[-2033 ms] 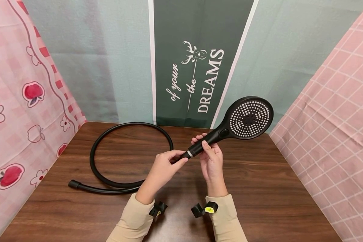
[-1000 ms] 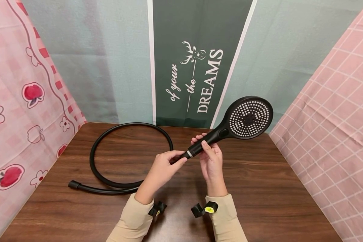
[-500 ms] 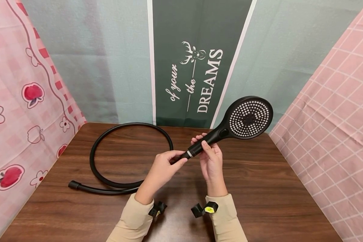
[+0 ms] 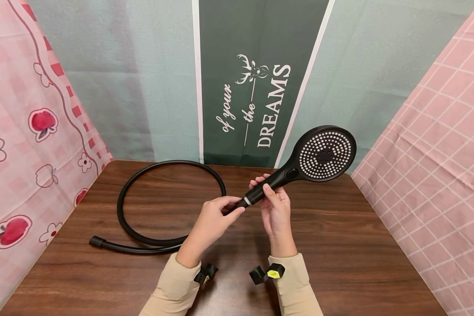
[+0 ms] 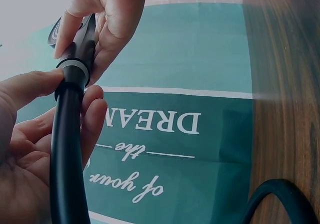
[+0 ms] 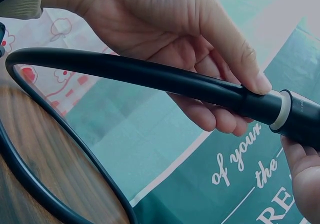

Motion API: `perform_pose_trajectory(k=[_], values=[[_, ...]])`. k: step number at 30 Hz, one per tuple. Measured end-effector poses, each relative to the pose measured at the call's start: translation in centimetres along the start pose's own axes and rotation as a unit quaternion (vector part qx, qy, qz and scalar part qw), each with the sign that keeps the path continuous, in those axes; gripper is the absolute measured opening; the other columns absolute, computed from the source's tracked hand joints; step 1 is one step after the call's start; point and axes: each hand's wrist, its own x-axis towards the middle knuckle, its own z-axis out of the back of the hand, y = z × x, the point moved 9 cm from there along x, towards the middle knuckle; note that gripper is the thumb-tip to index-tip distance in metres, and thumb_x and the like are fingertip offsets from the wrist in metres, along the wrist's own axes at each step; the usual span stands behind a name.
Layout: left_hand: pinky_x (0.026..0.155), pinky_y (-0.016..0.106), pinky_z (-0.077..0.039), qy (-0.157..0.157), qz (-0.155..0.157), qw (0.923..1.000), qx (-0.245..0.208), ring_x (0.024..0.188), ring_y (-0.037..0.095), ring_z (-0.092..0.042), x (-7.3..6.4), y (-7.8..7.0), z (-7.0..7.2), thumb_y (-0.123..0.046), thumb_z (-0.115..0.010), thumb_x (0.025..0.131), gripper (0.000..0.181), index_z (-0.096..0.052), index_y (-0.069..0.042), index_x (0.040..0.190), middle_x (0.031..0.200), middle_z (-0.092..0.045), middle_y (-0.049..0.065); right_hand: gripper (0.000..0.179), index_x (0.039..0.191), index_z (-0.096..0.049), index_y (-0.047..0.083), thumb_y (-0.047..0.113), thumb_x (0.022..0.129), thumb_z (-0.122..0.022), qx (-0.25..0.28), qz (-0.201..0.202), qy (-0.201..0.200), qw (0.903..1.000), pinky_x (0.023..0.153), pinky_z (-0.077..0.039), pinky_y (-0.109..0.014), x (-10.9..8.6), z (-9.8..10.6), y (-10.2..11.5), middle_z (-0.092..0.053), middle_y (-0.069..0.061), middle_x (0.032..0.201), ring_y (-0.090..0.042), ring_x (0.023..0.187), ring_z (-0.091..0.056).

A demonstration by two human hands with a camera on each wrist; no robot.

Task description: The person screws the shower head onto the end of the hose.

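Note:
A black handheld shower head is held up over the table, its round face of pale nozzles toward the head camera. Around its handle my right hand keeps a grip, thumb along the front. My left hand pinches the end fitting of a black shower hose at the bottom of that handle. Between fitting and handle a pale ring shows in the right wrist view. Seen from the left wrist, the hose runs straight down from the fitting, with the left thumb pressed against the joint.
The hose loops over the left part of the wooden table, and its other end fitting lies near the left edge. A green printed cloth hangs behind; pink cloths flank both sides. Each sleeve cuff carries a small black camera.

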Motion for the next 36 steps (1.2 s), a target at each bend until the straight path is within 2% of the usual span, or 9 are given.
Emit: perform_pose_trajectory(k=[8,14,27,36], values=[[0.071,0.023,-0.053,0.016,0.022,0.9995,-0.017,0.084,0.011,-0.067,0.12,0.51,-0.07,-0.019,-0.070,0.093,0.024,-0.073,-0.010,0.115,0.101,-0.074,0.005,0.018,0.114,-0.061,0.005,-0.001,0.101,-0.051,-0.001,0.000,-0.005,1.0000,0.096,-0.054,-0.033,0.02,0.08,0.06,-0.073,-0.006,0.101,-0.017,0.097,-0.074],[0.066,0.023,-0.051,0.025,0.024,0.9992,-0.021,0.076,0.011,-0.061,0.08,0.60,-0.18,-0.020,-0.069,0.094,0.023,-0.074,-0.010,0.114,0.098,-0.074,0.005,0.018,0.115,-0.061,0.005,-0.001,0.101,-0.051,-0.002,0.002,0.002,1.0000,0.096,-0.054,-0.033,0.01,0.00,0.11,-0.074,-0.006,0.102,-0.017,0.098,-0.074],[0.067,0.022,-0.052,0.009,0.011,0.9998,-0.015,0.077,0.009,-0.063,0.11,0.50,-0.07,-0.018,-0.072,0.092,0.021,-0.075,-0.010,0.111,0.096,-0.074,0.005,0.019,0.116,-0.060,0.005,-0.001,0.101,-0.050,-0.006,-0.001,-0.003,1.0000,0.096,-0.054,-0.033,-0.04,0.01,0.08,-0.073,-0.006,0.101,-0.017,0.097,-0.074],[0.068,0.022,-0.052,0.007,0.014,0.9998,-0.013,0.079,0.010,-0.065,0.09,0.44,-0.02,-0.018,-0.073,0.091,0.020,-0.075,-0.010,0.110,0.096,-0.074,0.004,0.019,0.115,-0.061,0.006,0.000,0.101,-0.051,-0.010,0.003,-0.003,0.9999,0.096,-0.054,-0.034,0.01,0.11,-0.05,-0.073,-0.005,0.101,-0.017,0.097,-0.074]])
